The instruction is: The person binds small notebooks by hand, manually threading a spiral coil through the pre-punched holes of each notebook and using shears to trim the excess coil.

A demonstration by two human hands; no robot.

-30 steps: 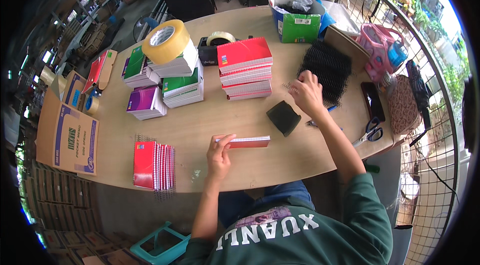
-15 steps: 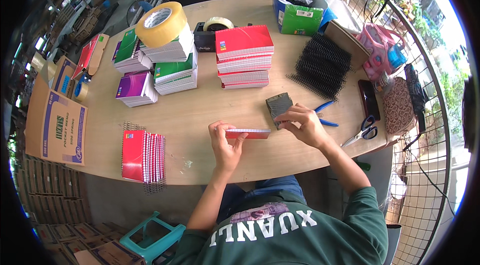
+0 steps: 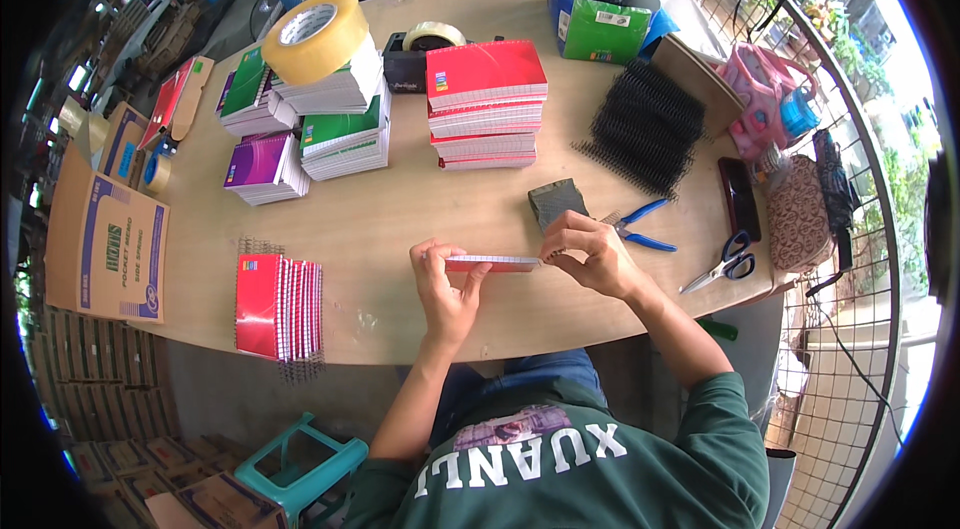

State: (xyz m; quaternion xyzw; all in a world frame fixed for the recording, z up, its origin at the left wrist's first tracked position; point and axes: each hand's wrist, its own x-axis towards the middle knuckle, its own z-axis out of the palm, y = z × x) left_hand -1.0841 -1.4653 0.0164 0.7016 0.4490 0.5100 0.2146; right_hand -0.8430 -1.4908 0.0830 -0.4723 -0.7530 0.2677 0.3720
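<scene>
Above the table's near edge, my left hand (image 3: 447, 301) grips a thin red notebook (image 3: 495, 264), its white page edge turned up. My right hand (image 3: 597, 261) is pinched at the notebook's right end; whatever its fingertips hold is too small to make out. Just beyond the right hand lies a dark grey block (image 3: 557, 201). Blue-handled pliers (image 3: 648, 241) rest to the right of that block. Farther back is a pile of black spiral coils (image 3: 648, 124). To the left, a row of red notebooks (image 3: 262, 304) has coils sticking out at both ends.
Red notebooks (image 3: 487, 79) are stacked at the middle back, beside green and purple stacks (image 3: 345, 144) topped by a tape roll (image 3: 318, 34). Scissors (image 3: 722, 264) and a phone (image 3: 738, 197) lie at right. A carton (image 3: 108, 244) stands left; a teal stool (image 3: 300, 464) is below.
My right hand has moved left, from beside the grey block to the notebook's right end. The left hand keeps its grip on the notebook. The whole view has shifted slightly.
</scene>
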